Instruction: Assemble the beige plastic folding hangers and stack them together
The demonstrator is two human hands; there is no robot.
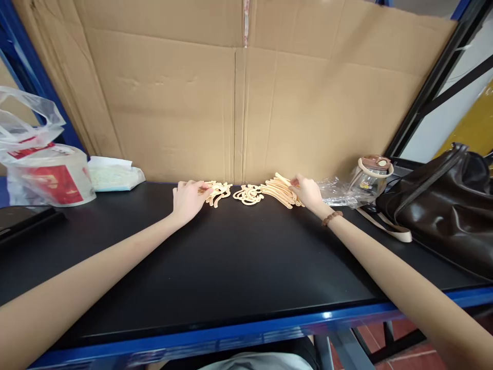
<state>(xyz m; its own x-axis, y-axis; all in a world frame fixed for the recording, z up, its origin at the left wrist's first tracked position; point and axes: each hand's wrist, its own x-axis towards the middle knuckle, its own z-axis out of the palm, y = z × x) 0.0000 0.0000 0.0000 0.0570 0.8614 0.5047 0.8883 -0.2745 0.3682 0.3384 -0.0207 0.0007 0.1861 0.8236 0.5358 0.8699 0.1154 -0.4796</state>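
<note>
Three groups of pale, wood-coloured pieces lie along the back of the black table. My left hand (188, 199) is at the left pile of curved pieces (219, 192), its fingers bent and pinched at the pile's left side. Small looped pieces (248, 195) lie in the middle, apart from both hands. To their right, long, slightly curved strips (278, 191) lie side by side. My right hand (309, 194), with a brown bead bracelet (332, 218) on the wrist, pinches at the right end of these strips. My fingers partly hide what each hand grips.
A tall cardboard sheet (173, 103) stands behind the table (231, 267). On the left are a plastic bag with a round tub (57, 177), a tissue pack (115, 174) and a dark flat device (23, 221). Clear plastic wrap (339, 192), a lidded cup (372, 177) and a dark brown bag (439, 205) stand right.
</note>
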